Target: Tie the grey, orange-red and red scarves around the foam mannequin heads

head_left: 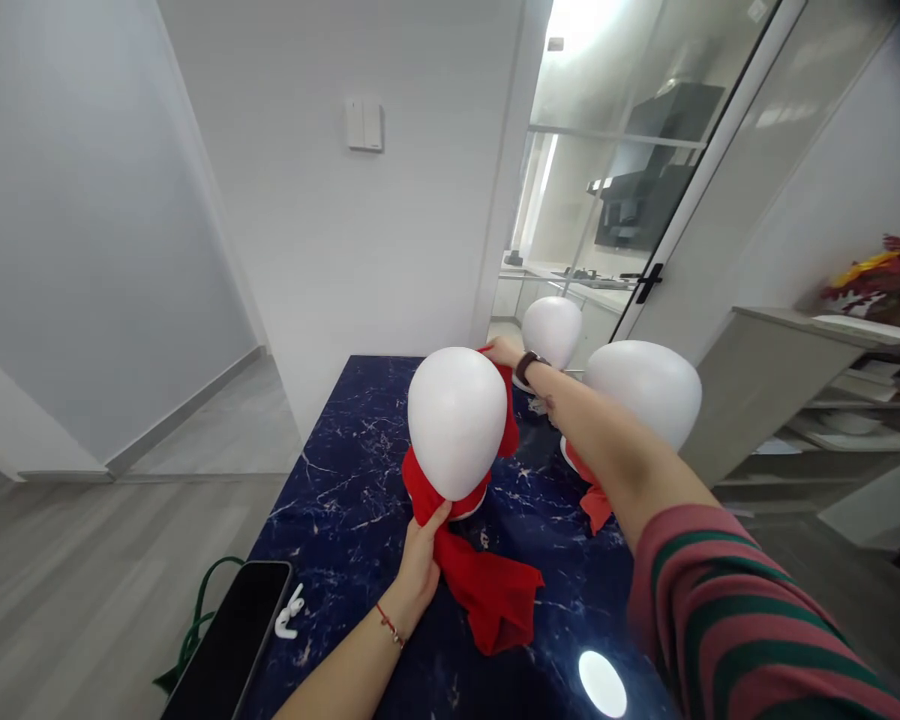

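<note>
A white foam head [456, 418] stands on the dark blue marble table [345, 510] with a red scarf [487, 585] wrapped round its neck. My left hand [422, 560] grips the scarf at the front, just under the head, and the loose end trails onto the table. My right hand [504, 352] reaches round behind the head and is closed on the scarf's far side; a dark watch sits on that wrist. Two more white foam heads [645, 385] [553, 328] stand behind, the nearer one with a red cloth at its base.
A black phone [232, 640] and white earbuds [290, 610] lie at the table's near left corner, with a green cord hanging beside them. A shelf unit [810, 400] with flowers on top stands at the right. A glass door opens to a kitchen behind.
</note>
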Available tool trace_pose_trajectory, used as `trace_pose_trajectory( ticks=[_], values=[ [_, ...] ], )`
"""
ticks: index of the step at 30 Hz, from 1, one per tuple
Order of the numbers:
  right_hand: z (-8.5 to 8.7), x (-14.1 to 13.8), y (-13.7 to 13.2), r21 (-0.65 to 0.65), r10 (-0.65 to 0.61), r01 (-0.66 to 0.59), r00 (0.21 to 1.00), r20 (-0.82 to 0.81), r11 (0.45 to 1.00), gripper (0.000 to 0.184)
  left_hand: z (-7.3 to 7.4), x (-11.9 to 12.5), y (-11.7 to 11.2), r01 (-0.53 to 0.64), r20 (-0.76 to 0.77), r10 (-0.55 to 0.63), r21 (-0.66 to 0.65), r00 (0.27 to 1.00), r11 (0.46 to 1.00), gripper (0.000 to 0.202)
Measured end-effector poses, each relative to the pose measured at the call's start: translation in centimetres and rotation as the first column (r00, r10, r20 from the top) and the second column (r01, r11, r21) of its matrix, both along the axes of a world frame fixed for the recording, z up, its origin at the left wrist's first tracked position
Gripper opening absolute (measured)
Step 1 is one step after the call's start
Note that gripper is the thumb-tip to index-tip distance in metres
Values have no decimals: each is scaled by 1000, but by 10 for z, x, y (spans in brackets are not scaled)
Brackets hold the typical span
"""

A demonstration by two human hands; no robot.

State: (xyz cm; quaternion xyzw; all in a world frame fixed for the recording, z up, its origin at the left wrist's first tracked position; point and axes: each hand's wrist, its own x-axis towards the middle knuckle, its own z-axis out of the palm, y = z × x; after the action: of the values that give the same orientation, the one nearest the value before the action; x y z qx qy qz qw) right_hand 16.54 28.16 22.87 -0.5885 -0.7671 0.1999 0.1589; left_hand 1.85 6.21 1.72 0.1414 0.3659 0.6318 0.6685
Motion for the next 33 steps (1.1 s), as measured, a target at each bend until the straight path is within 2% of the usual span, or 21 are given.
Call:
trace_pose_trajectory(
  ticks=[3, 6, 7, 9, 10, 11, 13, 16, 18, 20, 23, 25, 29, 33],
  values=[
    [-33, 38, -26, -120, -90, 83, 995, -51, 989, 42, 1, 1, 0, -21, 10, 22, -22, 1000, 1000, 43],
    [-65, 75, -67, -348, -50, -3, 988, -144, 937, 47, -1, 2, 1, -45, 12, 45, -45, 999, 998, 40],
    [-75, 87, -84, -463, -15, -84, 978, -206, 882, 46, -2, 2, 2, -51, 10, 52, -51, 999, 997, 39],
    [-91, 108, -120, -650, 61, -269, 944, -324, 711, 44, -3, 2, 3, -57, -7, 56, -66, 998, 996, 36],
    [-97, 117, -138, -703, 104, -348, 925, -366, 620, 43, -3, 2, 3, -54, -17, 53, -71, 998, 996, 35],
    [-101, 124, -157, -730, 145, -402, 909, -391, 553, 42, -2, 2, 3, -48, -27, 46, -74, 999, 996, 34],
    [-103, 133, -192, -748, 202, -473, 880, -431, 466, 41, -1, 2, 3, -39, -34, 37, -64, 999, 997, 34],
    [-96, 132, -236, -703, 163, -580, 806, -569, 411, 44, 1, 2, 3, -51, -14, 50, -56, 999, 997, 35],
    [-92, 119, -255, -632, 126, -652, 731, -671, 418, 45, 1, 2, 4, -44, -8, 44, -57, 999, 997, 36],
    [-97, 96, -265, -551, 113, -675, 676, -728, 490, 43, 0, 3, 5, -36, -9, 35, -40, 999, 999, 37],
    [-122, 52, -262, -457, 70, -651, 616, -784, 607, 42, 0, 2, 4, -28, -4, 28, 19, 1000, 999, 37],
    [-147, 24, -253, -430, -7, -633, 557, -831, 644, 44, 3, 0, 2, 32, -4, -32, 59, 999, 998, 38],
    [-187, -5, -237, -432, -195, -623, 413, -890, 652, 45, 11, -8, -1, 166, -46, -163, 63, 986, 984, 36],
    [-203, 0, -234, -429, -260, -640, 345, -902, 637, 42, 15, -15, -2, 158, -171, -147, 55, 974, 986, 29]
  ],
)
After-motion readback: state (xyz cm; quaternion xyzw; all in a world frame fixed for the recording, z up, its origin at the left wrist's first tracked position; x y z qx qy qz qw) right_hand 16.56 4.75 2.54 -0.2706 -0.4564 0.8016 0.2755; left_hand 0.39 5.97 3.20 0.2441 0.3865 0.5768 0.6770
